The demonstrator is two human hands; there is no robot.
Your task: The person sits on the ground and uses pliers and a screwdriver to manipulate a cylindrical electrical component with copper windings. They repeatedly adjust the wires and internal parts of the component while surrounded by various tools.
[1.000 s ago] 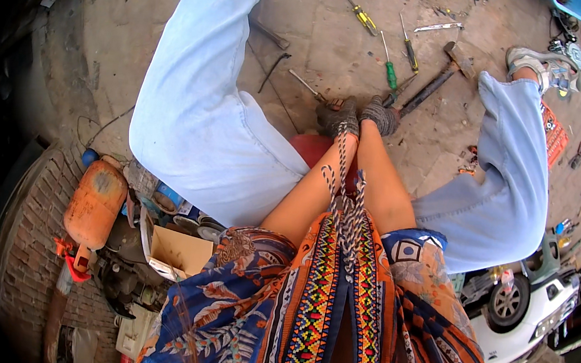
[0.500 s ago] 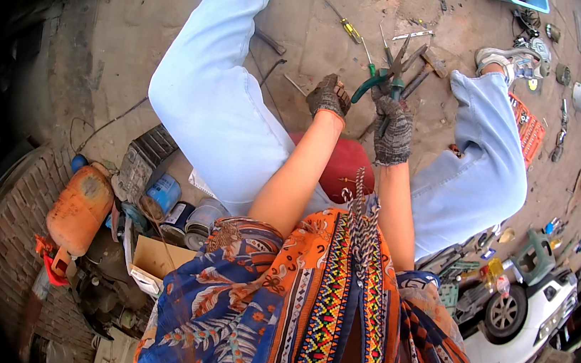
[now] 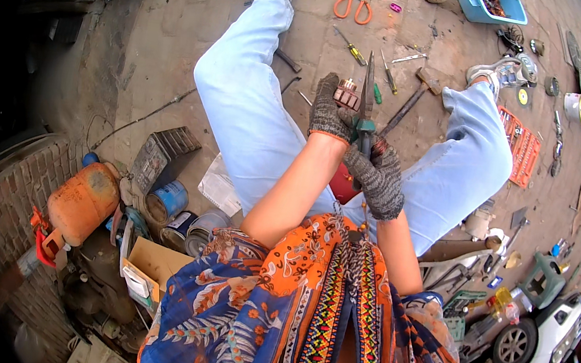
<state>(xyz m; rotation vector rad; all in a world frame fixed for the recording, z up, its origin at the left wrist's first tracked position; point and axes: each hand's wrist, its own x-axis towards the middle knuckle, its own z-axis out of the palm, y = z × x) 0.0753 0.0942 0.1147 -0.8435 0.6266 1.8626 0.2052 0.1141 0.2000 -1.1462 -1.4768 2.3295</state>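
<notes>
My gloved left hand (image 3: 330, 113) is closed around a small reddish-brown ribbed part (image 3: 347, 94) with a coppery round top; it looks like a piece of a motor, but the kind is unclear. Close beside it, my gloved right hand (image 3: 382, 180) grips green-handled snips (image 3: 367, 97). Their pointed jaws stand upright, seen nearly edge-on, right next to the part. The lower handles are mostly hidden by the right-hand glove. Between my knees, beyond the hands, lie a hammer (image 3: 412, 102), a yellow-handled screwdriver (image 3: 356, 54) and a green-handled screwdriver (image 3: 392, 87).
Orange-handled scissors (image 3: 354, 8) and a blue basin (image 3: 492, 11) lie farther off. At the right are a red tool case (image 3: 521, 147) and a white car (image 3: 536, 353). An orange gas cylinder (image 3: 84, 202), paint cans (image 3: 168, 200) and an open cardboard box (image 3: 156, 263) stand at the left.
The snips have moved left and nearer, turning from spread to nearly edge-on beside the left hand. The left hand has turned, so the ribbed part now shows. The view has shifted.
</notes>
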